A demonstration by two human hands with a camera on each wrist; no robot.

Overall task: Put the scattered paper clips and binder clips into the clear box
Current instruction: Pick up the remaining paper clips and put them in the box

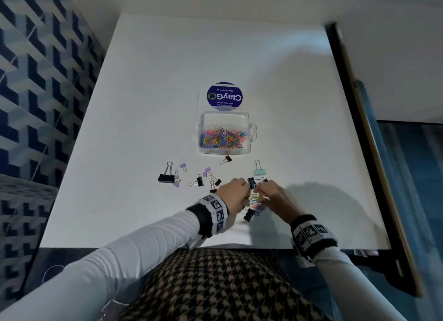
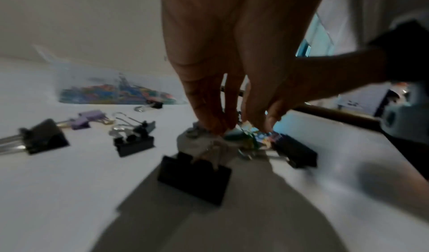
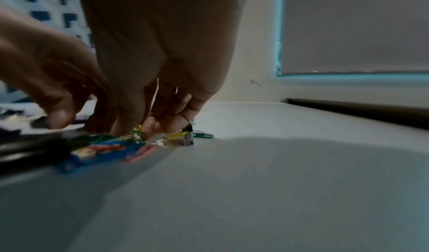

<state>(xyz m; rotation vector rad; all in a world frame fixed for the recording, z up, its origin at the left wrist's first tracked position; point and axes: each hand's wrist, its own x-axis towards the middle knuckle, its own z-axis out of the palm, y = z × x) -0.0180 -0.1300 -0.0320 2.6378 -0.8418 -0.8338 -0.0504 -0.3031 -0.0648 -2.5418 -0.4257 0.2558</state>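
coloured paper clips (image 1: 254, 202) lie heaped between both hands' fingertips (image 3: 120, 129).

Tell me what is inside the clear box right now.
The clear box holds a heap of colored paper clips against its near side. No binder clip shows in it; whatever lies under the heap is covered.
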